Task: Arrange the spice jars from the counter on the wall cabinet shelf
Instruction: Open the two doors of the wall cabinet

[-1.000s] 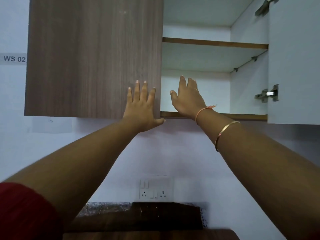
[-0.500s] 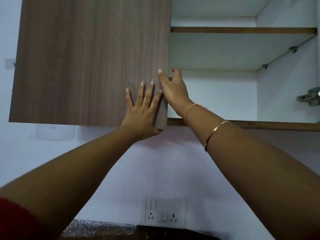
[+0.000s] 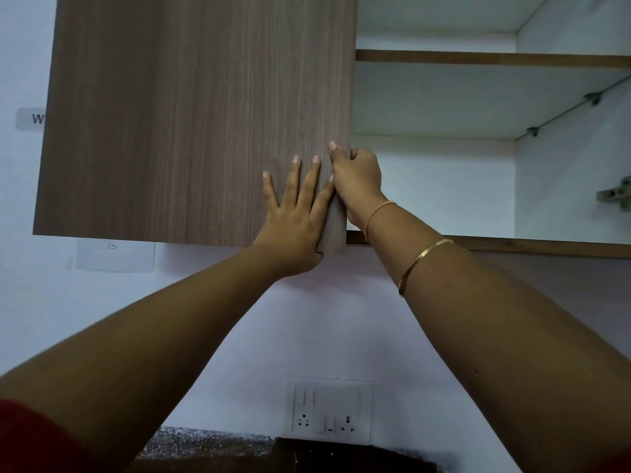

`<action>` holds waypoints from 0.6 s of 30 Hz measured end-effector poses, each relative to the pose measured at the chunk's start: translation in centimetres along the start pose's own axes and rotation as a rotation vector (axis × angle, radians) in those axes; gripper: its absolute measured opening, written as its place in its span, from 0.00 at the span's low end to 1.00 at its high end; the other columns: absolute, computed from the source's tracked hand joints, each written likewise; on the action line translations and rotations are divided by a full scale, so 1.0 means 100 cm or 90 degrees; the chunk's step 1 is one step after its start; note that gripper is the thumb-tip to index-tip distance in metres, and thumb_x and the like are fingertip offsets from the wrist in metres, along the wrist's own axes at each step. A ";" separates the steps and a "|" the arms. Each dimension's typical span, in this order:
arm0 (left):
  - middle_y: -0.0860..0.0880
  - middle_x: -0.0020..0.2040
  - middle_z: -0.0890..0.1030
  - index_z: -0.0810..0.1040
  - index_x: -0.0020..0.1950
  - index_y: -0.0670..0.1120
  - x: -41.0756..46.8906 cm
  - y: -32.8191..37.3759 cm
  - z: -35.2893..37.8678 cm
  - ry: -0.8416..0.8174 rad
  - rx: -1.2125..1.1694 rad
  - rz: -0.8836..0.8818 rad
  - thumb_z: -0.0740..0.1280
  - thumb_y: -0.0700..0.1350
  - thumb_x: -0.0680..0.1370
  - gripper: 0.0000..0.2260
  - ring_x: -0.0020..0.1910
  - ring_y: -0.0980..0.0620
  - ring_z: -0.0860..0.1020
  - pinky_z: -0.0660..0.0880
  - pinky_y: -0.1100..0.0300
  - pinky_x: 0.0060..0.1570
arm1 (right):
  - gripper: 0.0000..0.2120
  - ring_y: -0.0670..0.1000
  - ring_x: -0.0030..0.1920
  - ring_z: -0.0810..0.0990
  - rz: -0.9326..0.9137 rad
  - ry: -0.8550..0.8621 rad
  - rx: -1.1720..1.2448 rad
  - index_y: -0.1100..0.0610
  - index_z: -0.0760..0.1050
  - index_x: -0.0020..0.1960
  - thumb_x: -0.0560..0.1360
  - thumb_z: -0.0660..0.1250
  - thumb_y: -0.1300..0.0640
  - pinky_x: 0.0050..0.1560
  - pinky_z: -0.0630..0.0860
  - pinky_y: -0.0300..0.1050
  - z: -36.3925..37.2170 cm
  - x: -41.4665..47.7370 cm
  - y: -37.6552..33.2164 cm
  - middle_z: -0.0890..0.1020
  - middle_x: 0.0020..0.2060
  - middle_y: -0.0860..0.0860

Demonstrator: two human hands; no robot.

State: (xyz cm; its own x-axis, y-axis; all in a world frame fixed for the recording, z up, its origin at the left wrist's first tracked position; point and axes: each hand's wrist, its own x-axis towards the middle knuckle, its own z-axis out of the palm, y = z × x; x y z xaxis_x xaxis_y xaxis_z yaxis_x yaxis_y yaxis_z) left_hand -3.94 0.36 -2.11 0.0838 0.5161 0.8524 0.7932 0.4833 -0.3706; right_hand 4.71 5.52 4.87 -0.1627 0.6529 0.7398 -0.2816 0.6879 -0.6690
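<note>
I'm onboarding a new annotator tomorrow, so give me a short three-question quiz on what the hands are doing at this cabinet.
1. True or false: the left hand lies flat, fingers straight, on the front of the cabinet door.
2. What does the right hand grip? A) the door's free edge B) a spice jar C) a hinge
3. Fill in: the gold bangle is worn on the ____ arm.
Key: 1 true; 2 A; 3 right.
</note>
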 end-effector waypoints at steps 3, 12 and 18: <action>0.39 0.77 0.38 0.42 0.78 0.43 -0.006 -0.002 -0.014 -0.007 -0.019 0.009 0.68 0.55 0.71 0.46 0.75 0.35 0.36 0.38 0.29 0.66 | 0.21 0.56 0.55 0.80 -0.015 0.019 -0.026 0.63 0.74 0.60 0.78 0.63 0.47 0.58 0.77 0.53 -0.001 -0.011 -0.011 0.81 0.54 0.57; 0.38 0.76 0.36 0.41 0.77 0.43 -0.034 -0.011 -0.065 0.005 -0.088 0.028 0.65 0.53 0.72 0.44 0.74 0.35 0.35 0.41 0.28 0.67 | 0.19 0.56 0.51 0.81 -0.046 0.081 -0.095 0.63 0.76 0.54 0.77 0.63 0.47 0.54 0.78 0.51 -0.003 -0.061 -0.062 0.82 0.49 0.57; 0.38 0.76 0.35 0.41 0.77 0.43 -0.060 -0.027 -0.108 0.003 -0.145 0.049 0.64 0.52 0.72 0.43 0.74 0.36 0.34 0.43 0.29 0.67 | 0.20 0.54 0.51 0.80 -0.046 0.113 -0.124 0.63 0.74 0.58 0.77 0.64 0.47 0.55 0.77 0.50 0.002 -0.101 -0.105 0.81 0.50 0.56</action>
State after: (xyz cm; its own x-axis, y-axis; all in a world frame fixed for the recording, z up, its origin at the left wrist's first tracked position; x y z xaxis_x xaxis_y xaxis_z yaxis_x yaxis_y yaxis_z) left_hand -0.08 -11.65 -2.24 0.1511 0.5420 0.8267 0.8997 0.2711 -0.3421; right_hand 9.10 -8.35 4.39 0.0250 0.6331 0.7737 -0.0969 0.7718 -0.6284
